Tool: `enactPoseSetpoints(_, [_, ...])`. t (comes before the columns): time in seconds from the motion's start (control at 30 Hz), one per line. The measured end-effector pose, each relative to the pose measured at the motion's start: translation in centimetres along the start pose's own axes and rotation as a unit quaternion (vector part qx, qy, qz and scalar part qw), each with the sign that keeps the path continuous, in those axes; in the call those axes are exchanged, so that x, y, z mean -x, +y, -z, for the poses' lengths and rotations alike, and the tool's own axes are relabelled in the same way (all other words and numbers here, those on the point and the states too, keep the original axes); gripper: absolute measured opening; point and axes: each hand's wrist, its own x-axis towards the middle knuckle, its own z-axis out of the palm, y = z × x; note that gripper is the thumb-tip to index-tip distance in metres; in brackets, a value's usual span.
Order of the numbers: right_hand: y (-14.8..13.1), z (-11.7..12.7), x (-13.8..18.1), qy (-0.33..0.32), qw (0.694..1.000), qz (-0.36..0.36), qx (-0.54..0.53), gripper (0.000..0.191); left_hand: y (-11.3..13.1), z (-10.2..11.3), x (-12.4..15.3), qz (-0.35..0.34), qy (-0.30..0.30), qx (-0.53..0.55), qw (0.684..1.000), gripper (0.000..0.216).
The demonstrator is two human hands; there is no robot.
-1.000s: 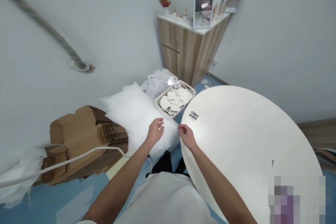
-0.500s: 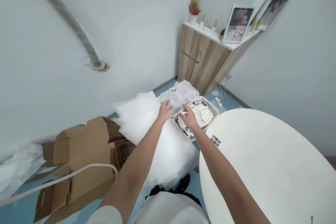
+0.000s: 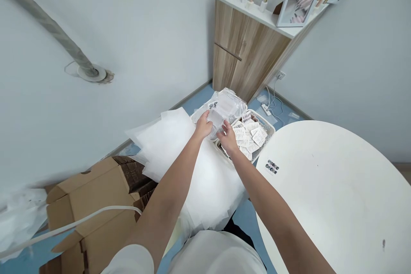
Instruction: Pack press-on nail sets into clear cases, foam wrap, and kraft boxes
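In the head view, my left hand [image 3: 203, 126] is closed at the near left edge of a clear plastic bag [image 3: 216, 118], with thumb and fingers on it. My right hand [image 3: 227, 138] is at the bag's near right edge, its thumb and fingers apart; whether it presses on the plastic I cannot tell. More clear bags lie in the white basket [image 3: 196, 115] beneath. Beside it, a second white basket [image 3: 269, 133] holds many small printed cards [image 3: 248, 135], partly hidden by my right hand.
White translucent sheets [image 3: 205, 184] spread below my forearms. Flattened cardboard boxes [image 3: 96, 197] lie at the left, with a white hose [image 3: 96, 210] across them. A round white table [image 3: 327, 180] stands at the right, bearing a small nail-swatch card [image 3: 272, 166]. A wooden cabinet [image 3: 247, 47] stands behind.
The view has shifted down and closer to the baskets. My left hand has closed on the clear bag's edge, and my right hand has come to its right side.
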Motion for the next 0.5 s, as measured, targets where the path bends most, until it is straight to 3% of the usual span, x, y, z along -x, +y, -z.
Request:
enactPoseSetpoints(0.27, [-0.1, -0.7, 0.0, 0.023, 0.999, 0.015, 0.031, 0.067, 0.2, 0.0, 0.7, -0.024, 0.031, 0.032, 0.999, 0.060])
enactPoseSetpoints(0.5, [-1.2, 0.9, 3.4, 0.055, 0.996, 0.074, 0.009, 0.058, 3.0, -1.3, 4.2, -0.094, 0.108, 0.022, 0.989, 0.047])
